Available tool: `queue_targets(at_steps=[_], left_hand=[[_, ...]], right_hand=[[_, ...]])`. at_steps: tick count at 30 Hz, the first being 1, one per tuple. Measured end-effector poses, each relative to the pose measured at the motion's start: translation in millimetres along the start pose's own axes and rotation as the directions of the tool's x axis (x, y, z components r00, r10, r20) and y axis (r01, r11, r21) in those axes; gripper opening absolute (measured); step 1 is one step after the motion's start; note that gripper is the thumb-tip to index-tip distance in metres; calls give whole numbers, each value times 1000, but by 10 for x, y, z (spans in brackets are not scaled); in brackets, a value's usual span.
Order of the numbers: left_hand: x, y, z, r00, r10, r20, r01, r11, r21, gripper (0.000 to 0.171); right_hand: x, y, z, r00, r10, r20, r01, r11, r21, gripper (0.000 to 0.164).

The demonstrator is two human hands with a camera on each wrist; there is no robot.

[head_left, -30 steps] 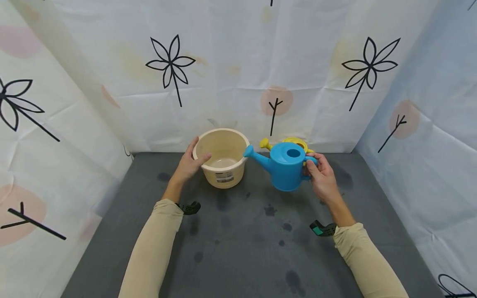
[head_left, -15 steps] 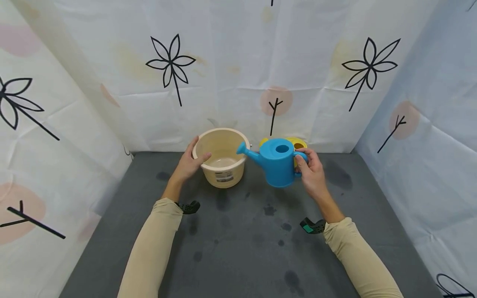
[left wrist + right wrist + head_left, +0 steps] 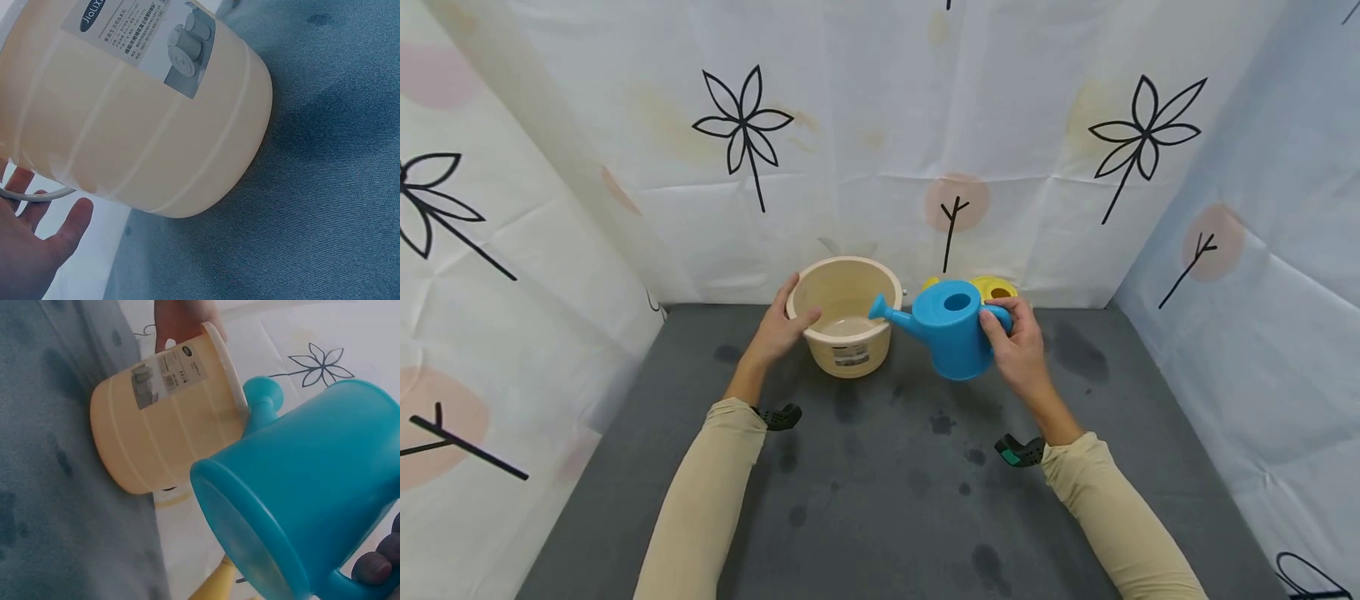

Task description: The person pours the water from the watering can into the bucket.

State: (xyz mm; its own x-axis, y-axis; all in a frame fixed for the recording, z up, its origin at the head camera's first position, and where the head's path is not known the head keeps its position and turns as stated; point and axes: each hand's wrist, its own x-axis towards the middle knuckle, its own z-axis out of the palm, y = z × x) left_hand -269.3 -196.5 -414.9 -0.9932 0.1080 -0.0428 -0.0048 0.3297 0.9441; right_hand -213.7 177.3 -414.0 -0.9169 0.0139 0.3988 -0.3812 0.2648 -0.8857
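Note:
A cream plastic bucket (image 3: 850, 358) with a paper label stands upright near the back of the table. My left hand (image 3: 775, 329) holds its left side at the rim, fingers along the outside and thumb by the front edge. In the left wrist view a thin white handle (image 3: 37, 196) crosses the fingers. My right hand (image 3: 1018, 346) grips the handle of a blue toy watering can (image 3: 958, 337), held above the table. Its spout points left and the sprinkler head (image 3: 877, 307) overlaps the bucket's right rim in the head view.
A yellow watering can (image 3: 996, 287) stands behind the blue one, mostly hidden. The dark grey table (image 3: 880, 517) has several wet-looking spots. White patterned cloth (image 3: 865, 150) rises behind it and on both sides.
My right hand has carried the blue watering can leftward, bringing its spout over the bucket's right rim. The left hand and the bucket have stayed in place.

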Motion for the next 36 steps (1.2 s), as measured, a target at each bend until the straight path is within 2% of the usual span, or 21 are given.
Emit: queue_targets(at_steps=[8, 15, 18, 27, 36], left_hand=[[13, -14, 5, 1000, -2, -15, 2, 1000, 21, 85], [177, -323, 9, 1000, 15, -27, -15, 1000, 1, 84], [194, -379, 27, 999, 27, -32, -26, 1000, 8, 84], [229, -372, 22, 998, 57, -31, -57, 998, -1, 84], [237, -396, 5, 998, 53, -37, -51, 998, 30, 86]], right_hand=[[35, -56, 25, 1000, -9, -17, 8, 999, -49, 32], [84, -80, 21, 998, -57, -38, 51, 990, -135, 31], [98, -95, 6, 995, -93, -35, 85, 980, -183, 28], [175, -168, -54, 982, -187, 18, 186, 954, -236, 21], [279, -218, -81, 978, -182, 105, 204, 942, -268, 20]])
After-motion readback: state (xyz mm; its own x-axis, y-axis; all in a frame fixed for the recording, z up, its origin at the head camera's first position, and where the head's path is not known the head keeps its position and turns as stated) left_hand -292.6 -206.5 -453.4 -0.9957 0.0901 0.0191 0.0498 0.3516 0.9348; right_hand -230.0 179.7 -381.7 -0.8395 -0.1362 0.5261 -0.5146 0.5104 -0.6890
